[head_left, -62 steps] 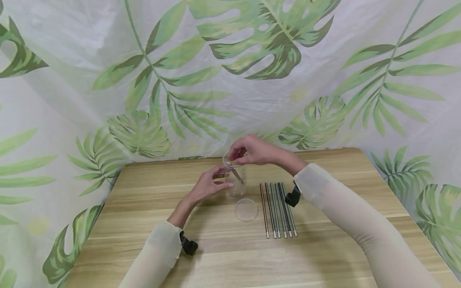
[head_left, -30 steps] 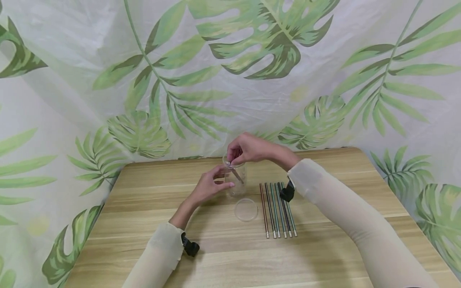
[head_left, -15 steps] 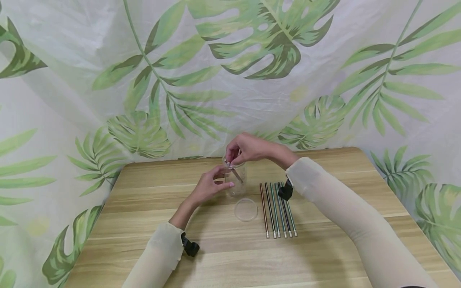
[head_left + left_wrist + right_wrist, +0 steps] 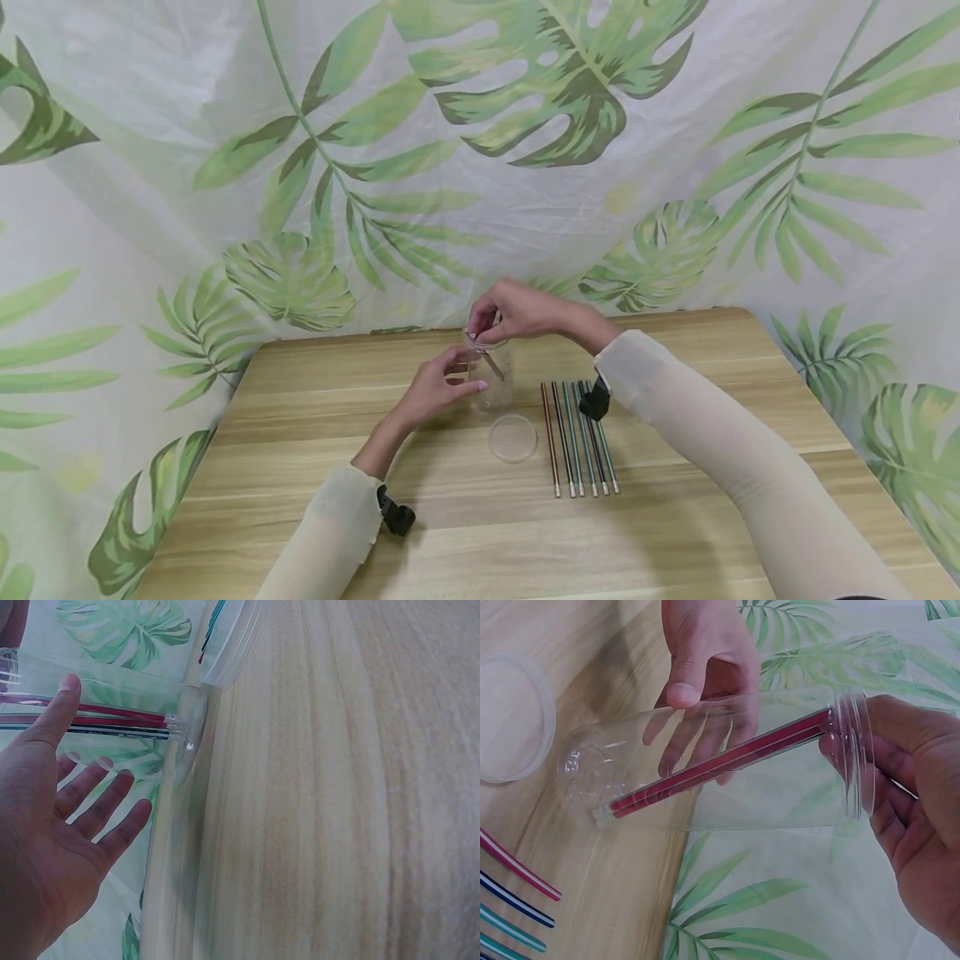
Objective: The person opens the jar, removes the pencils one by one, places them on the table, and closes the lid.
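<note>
A clear plastic jar (image 4: 498,398) stands upright toward the back of the table. My left hand (image 4: 429,390) holds it from the left, thumb on the near side and fingers behind. Inside lean a few striped pencils (image 4: 720,761), red and dark in the left wrist view, with their silver-and-white eraser ends at the bottom. At the jar's mouth my right hand (image 4: 517,310) pinches the upper end of a pencil with thumb and fingers; its fingertips are partly hidden by the rim. How many pencils it grips I cannot tell.
In front of the jar lies a round clear lid (image 4: 513,437). To its right, several striped pencils (image 4: 573,439) lie side by side, eraser ends toward me, under my right wrist's camera (image 4: 595,400). A leaf-patterned cloth (image 4: 405,250) hangs behind the table (image 4: 480,533).
Since the earliest frame my right hand and forearm have shifted slightly left over the jar's mouth. My left hand, the jar, the lid and the row of pencils have stayed put.
</note>
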`<state>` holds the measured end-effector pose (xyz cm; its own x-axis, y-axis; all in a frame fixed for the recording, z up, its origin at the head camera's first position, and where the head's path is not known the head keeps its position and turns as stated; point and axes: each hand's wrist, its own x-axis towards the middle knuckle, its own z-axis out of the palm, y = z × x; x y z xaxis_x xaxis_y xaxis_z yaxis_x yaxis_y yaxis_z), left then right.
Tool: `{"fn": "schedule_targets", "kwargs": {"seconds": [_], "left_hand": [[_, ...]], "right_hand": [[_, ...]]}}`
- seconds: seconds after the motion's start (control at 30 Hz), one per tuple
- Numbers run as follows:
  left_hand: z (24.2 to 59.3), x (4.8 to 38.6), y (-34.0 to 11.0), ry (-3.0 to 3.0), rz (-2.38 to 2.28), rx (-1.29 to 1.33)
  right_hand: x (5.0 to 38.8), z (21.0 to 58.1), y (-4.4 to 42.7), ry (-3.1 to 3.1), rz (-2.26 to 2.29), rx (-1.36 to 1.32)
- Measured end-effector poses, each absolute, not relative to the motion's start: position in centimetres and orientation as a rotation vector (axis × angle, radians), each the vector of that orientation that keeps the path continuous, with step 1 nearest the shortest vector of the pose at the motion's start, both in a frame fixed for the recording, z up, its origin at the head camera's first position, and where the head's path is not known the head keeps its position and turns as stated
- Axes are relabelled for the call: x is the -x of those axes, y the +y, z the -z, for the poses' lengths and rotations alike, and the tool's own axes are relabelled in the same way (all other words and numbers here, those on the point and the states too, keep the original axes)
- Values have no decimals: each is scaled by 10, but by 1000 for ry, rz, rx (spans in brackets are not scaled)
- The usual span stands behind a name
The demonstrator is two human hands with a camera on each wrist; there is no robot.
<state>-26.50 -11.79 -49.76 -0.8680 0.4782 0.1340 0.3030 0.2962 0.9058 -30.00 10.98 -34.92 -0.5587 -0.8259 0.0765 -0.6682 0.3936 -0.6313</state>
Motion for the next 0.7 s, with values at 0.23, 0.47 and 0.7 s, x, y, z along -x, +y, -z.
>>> {"fn": "schedule_targets", "kwargs": {"seconds": [0.23,0.47,0.7], "left_hand": [[498,266,-118,2384,-1607,-709],[500,267,-118,2392,-1605,-714],[499,266,-118,2379,-1615,-705]], "right_hand": [[298,349,112,2427,955,1354],[293,348,115,2446,1083,1338],[292,350,120,2452,1246,1315]]}}
